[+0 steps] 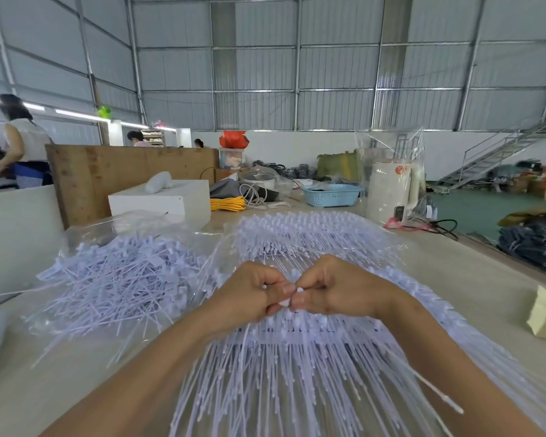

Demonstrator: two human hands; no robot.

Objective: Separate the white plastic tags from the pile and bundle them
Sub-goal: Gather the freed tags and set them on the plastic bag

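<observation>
Hands meet at frame centre: left hand (249, 291) and right hand (331, 288) both pinch one white tag head (292, 296), apparently snapping it off the tag sheet (297, 367); loose pile (123, 272) waits centre-left.

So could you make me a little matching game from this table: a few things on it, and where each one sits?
Things:
1. loose pile of tags
2. blue basket
3. yellow cable coil
4. white box

Places:
A. far side, beside the white canister
B. left of the hands, on clear plastic
C. behind the loose pile
D. right of the white box

Pairs: 1-B, 2-A, 3-D, 4-C
</observation>
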